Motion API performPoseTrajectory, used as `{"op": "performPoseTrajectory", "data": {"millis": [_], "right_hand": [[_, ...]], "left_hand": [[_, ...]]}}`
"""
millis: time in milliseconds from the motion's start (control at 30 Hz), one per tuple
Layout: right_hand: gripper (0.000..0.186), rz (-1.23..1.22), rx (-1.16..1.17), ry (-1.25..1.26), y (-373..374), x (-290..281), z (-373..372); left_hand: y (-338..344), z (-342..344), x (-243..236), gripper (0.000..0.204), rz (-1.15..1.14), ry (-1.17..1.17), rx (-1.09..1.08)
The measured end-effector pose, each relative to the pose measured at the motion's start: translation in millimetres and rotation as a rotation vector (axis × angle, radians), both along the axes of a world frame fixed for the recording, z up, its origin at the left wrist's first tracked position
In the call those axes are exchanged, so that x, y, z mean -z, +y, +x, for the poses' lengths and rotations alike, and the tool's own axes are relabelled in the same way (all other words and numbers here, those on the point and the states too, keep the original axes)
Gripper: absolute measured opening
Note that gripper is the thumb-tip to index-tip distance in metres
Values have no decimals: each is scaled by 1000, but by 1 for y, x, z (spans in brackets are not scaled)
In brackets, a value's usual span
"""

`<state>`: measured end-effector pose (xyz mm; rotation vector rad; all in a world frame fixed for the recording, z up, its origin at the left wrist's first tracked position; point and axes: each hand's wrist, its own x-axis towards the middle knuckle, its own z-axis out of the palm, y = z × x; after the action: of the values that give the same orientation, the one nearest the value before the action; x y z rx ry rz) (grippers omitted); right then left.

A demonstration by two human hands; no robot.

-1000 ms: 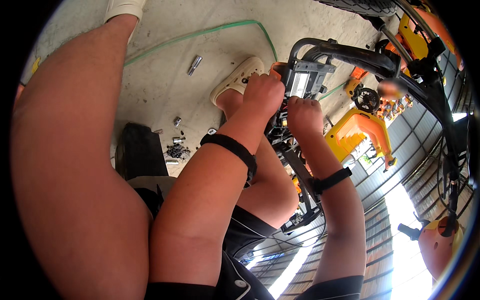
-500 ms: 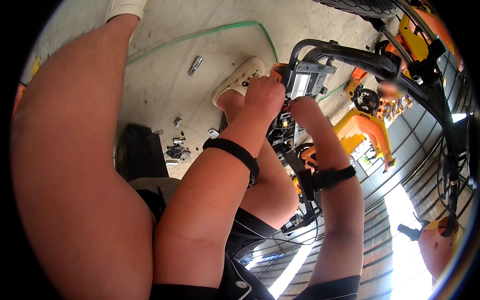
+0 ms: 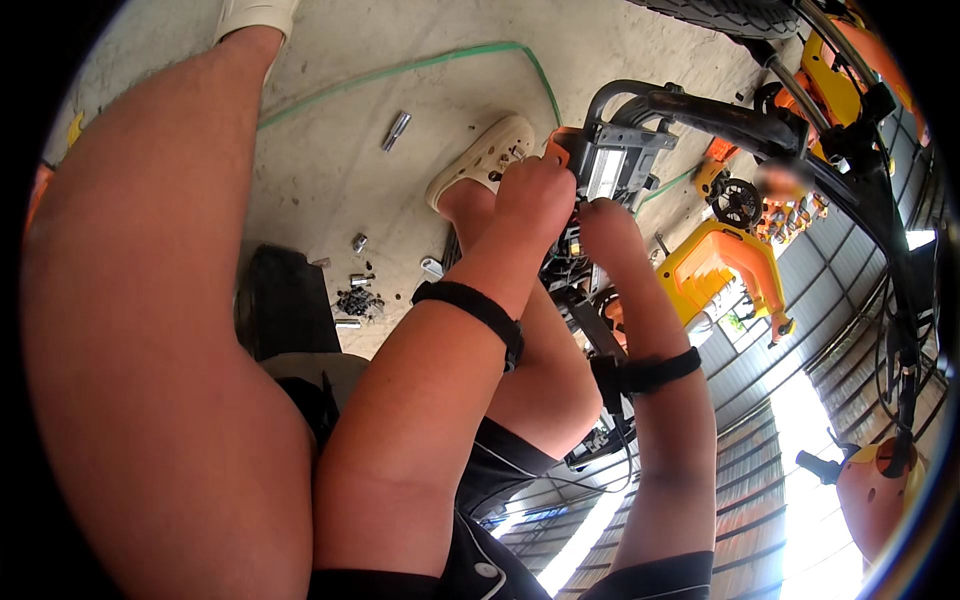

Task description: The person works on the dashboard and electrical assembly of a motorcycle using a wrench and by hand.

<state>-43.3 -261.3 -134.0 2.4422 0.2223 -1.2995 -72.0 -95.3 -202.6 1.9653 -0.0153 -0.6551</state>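
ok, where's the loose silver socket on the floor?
In the head view, the silver socket lies alone on the concrete floor, upper left of centre, just below the green hose and left of the white shoe.

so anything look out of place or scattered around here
Yes. Small metal parts lie loose on the concrete floor beside a black case, and a lone socket sits apart near the green hose. Both hands are on the black machine.
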Motion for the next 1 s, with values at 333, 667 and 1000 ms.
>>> {"op": "performPoseTrajectory", "data": {"millis": [333, 667, 1000], "right_hand": [[24, -215, -166, 165, 55, -14, 27], [19, -317, -298, -3, 73, -23, 6], [29, -67, 1307, 137, 56, -19, 43]], "left_hand": [[-3, -4, 3, 10, -16, 46, -25], [-6, -10, 3, 9, -4, 31, -46], [-4, -8, 6, 8, -49, 74, -59]]}}
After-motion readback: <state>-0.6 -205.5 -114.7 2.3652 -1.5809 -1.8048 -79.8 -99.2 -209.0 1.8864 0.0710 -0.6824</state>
